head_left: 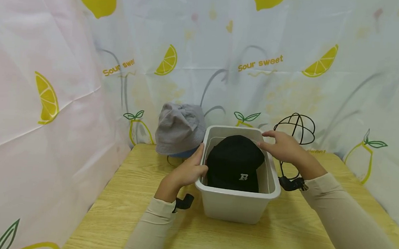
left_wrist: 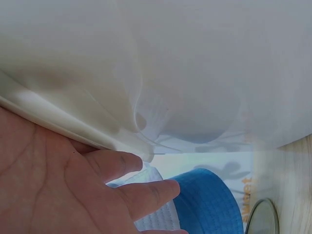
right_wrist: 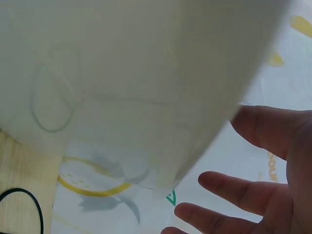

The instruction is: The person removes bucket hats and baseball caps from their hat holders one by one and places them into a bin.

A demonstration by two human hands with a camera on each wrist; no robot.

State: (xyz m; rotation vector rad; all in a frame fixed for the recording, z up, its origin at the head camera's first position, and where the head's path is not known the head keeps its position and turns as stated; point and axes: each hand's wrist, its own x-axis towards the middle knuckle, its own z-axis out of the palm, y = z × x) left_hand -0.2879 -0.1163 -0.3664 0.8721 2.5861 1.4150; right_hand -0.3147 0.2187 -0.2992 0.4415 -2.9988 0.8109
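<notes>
A lemon-printed cloth [head_left: 207,31] hangs around your wood-grain table [head_left: 123,196]. From the left, a grey bucket hat [head_left: 179,129] with blue under its brim sits towards the back, a wire ring [head_left: 174,162] showing beneath it. Just in front, your left hand [head_left: 186,171] pinches the side rim of the white tub [head_left: 233,207], thumb over the lip, the other fingers fairly straight along the outer wall. The tub is between your hands at mid-table; I can't tell whether its base sits fully flat. The black cap [head_left: 233,158] lies inside it, its white letter facing you. Your right hand [head_left: 285,147] is spread at the opposite rim, thumb reaching over the edge, the lower fingers loose and apart from the wall. Behind that wrist stands a bare black wire hat stand [head_left: 294,128]. I'd judge the step in hand to be steadying or positioning the loaded tub; the next move calls for an even hold, right fingers settled on the rim to match the left.
</notes>
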